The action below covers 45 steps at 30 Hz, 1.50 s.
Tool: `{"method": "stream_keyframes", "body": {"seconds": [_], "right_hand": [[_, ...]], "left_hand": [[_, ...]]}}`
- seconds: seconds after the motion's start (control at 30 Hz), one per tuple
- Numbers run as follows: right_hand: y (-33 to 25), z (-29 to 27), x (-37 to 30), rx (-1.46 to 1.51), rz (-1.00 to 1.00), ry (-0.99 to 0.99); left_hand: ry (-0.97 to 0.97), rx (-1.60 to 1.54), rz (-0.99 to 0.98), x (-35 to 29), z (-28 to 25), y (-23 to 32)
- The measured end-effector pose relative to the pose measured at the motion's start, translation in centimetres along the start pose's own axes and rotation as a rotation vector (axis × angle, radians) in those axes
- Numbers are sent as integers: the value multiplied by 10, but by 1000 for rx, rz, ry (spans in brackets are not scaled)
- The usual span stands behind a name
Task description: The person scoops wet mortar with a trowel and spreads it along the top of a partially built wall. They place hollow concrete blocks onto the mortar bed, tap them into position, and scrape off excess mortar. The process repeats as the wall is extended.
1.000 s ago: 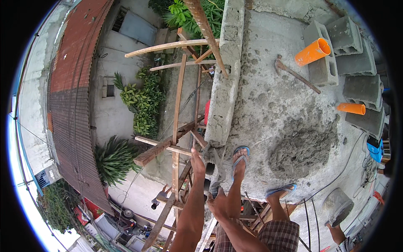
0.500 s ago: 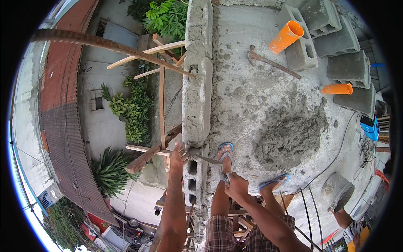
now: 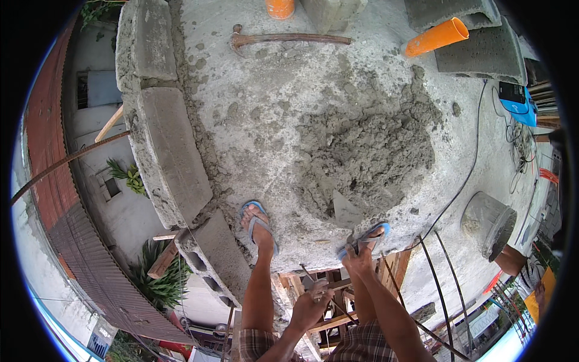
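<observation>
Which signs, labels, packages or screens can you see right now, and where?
Small dark screen-like device: far right, lying on a blue thing beside tangled cables; flat, rectangular, black.
Signboard: lower left edge, far below at street level; rectangular, pale with dark marks, too small to make out.

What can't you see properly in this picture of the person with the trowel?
- Right hand: the head view shows only its back, so its grip on the trowel handle is hidden.
- Left hand: it is closed around something thin, too small to name.
- Pickaxe head: too small for detail.
- Orange pipe: cut off by the top edge.
</observation>
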State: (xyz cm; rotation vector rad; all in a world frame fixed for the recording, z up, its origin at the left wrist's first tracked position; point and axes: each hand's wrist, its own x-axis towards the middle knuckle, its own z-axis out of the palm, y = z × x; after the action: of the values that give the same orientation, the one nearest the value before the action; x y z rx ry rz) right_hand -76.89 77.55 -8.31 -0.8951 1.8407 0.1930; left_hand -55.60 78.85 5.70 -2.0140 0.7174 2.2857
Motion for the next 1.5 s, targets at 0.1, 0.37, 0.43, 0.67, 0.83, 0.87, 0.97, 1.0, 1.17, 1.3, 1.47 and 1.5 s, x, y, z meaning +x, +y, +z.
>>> {"method": "stream_keyframes", "body": {"seconds": [0.1,0.37,0.43,0.67,0.83,0.87,0.97,1.0,1.17,1.3,1.47,1.5], "right_hand": [[50,4,-30,-170,-57,-356],[35,-6,124,489,-118,-552],[56,-32,124,1043,164,-586],[87,-49,91,-407,-173,-386],[58,-100,143,-90,34,-173],[59,-116,145,269,161,-368],[82,-146,116,947,499,-755],[90,-147,99,1027,512,-824],[85,-95,74,1466,184,-1047],[29,-24,95,1911,149,-765],[7,38,-1,1318,302,395],[8,41,-10,995,451,603]], "left_hand": [[283,-339,56,10,-24,2],[385,-289,-48,18,-33,23],[410,-420,-94,19,-30,25],[305,-324,-156,26,-16,41],[377,-323,-91,31,-20,53],[397,-343,-88,32,-20,53],[347,-384,-144,34,-12,51],[309,-409,-180,34,-8,50],[180,-368,-229,39,7,51],[162,-340,-176,47,-6,57],[195,-356,-154,46,-19,56],[188,-354,-191,45,-20,56]]}}
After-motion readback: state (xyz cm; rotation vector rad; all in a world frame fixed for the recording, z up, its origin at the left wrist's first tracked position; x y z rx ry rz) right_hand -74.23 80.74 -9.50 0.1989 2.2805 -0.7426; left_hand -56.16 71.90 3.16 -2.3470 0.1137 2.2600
